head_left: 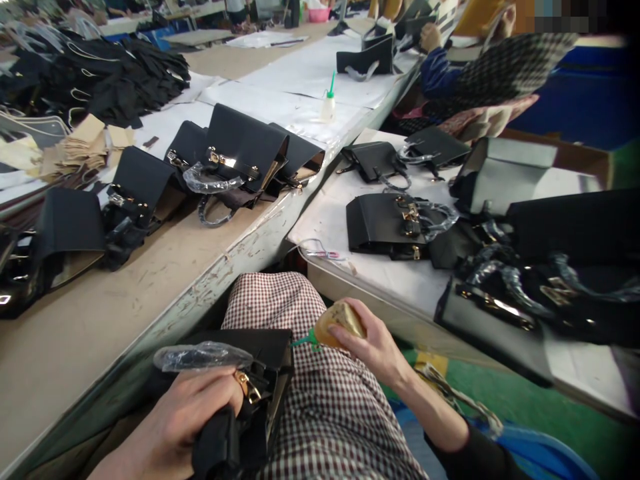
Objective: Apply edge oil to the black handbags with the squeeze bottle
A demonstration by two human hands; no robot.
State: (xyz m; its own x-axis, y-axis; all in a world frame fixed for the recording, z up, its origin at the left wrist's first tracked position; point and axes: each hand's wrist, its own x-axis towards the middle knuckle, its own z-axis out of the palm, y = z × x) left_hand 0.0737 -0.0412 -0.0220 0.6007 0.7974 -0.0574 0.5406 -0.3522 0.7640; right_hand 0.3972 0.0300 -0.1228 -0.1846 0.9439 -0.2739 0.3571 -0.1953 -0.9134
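On my lap lies a black handbag (pixel 265 347) with gold hardware and a handle wrapped in clear plastic. My left hand (pixel 200 407) is closed around its front, by the gold clasp. A squeeze bottle (pixel 345 321) of yellowish glue with a green nozzle is gripped in my right hand (pixel 373 343). The nozzle tip points left and meets the bag's right edge; whether it touches cannot be made out. My left fingertips are partly hidden behind the bag's parts.
Several black handbags (pixel 245 143) stand along the left table (pixel 165 280). More bags (pixel 380 223) cover the right table (pixel 320 233). Another glue bottle (pixel 328 107) stands farther back. A co-worker's checked sleeve (pixel 520 67) shows at upper right. A blue tub (pixel 540 453) sits below right.
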